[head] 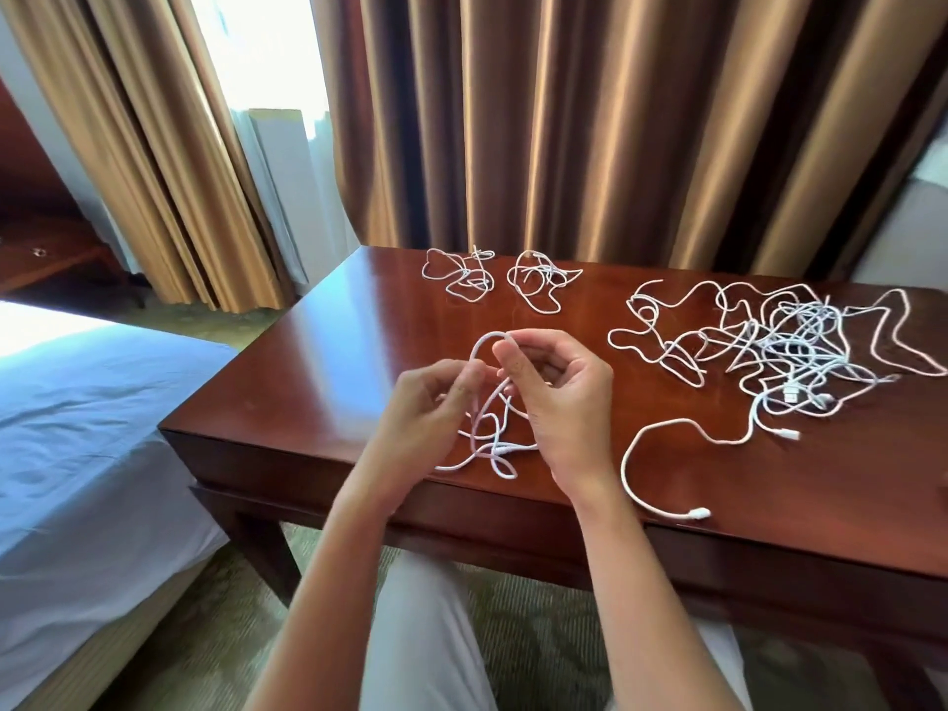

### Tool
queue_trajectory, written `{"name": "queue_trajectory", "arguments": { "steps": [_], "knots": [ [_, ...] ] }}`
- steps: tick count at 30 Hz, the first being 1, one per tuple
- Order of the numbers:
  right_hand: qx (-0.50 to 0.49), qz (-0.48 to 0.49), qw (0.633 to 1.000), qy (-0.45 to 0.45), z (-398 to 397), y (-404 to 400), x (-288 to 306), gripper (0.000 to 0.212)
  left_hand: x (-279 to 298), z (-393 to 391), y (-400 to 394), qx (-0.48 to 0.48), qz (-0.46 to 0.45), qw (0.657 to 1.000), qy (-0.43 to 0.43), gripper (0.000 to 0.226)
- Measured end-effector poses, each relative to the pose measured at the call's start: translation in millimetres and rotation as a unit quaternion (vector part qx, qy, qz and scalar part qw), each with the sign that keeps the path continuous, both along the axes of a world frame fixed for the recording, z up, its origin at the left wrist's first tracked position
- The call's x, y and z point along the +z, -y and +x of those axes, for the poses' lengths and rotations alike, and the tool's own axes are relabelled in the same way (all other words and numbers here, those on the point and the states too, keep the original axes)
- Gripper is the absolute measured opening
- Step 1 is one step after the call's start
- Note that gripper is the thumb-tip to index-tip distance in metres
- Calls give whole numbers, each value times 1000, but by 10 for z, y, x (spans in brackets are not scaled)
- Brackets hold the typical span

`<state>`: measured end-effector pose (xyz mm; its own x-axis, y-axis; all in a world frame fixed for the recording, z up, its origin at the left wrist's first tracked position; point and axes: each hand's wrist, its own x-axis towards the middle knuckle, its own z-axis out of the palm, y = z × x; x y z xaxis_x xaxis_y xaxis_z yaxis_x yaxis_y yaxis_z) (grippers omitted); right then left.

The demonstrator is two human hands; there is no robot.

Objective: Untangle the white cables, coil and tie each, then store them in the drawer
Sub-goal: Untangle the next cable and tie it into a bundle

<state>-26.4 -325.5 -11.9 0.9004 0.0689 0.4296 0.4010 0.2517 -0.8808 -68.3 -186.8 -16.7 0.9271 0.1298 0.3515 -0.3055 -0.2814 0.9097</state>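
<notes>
Both hands hold one white cable above the front of the dark wooden desk. My left hand pinches one strand of it. My right hand pinches the top of a loop that arches between the two hands. The cable's loose end lies in curls on the desk below. A big tangle of white cables lies at the right. Two small loose bundles, one on the left and one beside it, rest near the desk's far edge. A single cable with a plug trails to the front edge.
Brown curtains hang right behind the desk. A bed with a pale blue sheet stands to the left. The drawer front runs under the desktop, shut. My knees are below the desk's edge.
</notes>
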Motion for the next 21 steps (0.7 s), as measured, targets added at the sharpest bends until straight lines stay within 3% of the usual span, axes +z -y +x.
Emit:
{"name": "queue_trajectory", "arguments": {
  "steps": [3, 6, 12, 14, 18, 21],
  "knots": [
    [-21, -9, 1000, -2, -91, 40, -5, 12, 0, -179, 190, 7, 1, 1000, 15, 19],
    [-23, -16, 999, -15, -175, 101, 15, 17, -90, -296, 256, -55, 6, 998, -6, 29],
    [84, -26, 996, -15, -276, 154, 36, 21, -229, -332, 247, -140, -34, 988, -51, 33],
    [98, -16, 995, -31, -292, 166, -12, 28, -264, -330, 221, -111, -71, 991, -36, 35],
    [162, -127, 977, -62, -307, 243, -206, 51, -313, -317, 209, -54, -163, 985, 2, 28],
    [209, -156, 963, -59, -371, 249, -284, 42, -288, -353, 254, -47, -242, 969, -8, 18]
  ]
}}
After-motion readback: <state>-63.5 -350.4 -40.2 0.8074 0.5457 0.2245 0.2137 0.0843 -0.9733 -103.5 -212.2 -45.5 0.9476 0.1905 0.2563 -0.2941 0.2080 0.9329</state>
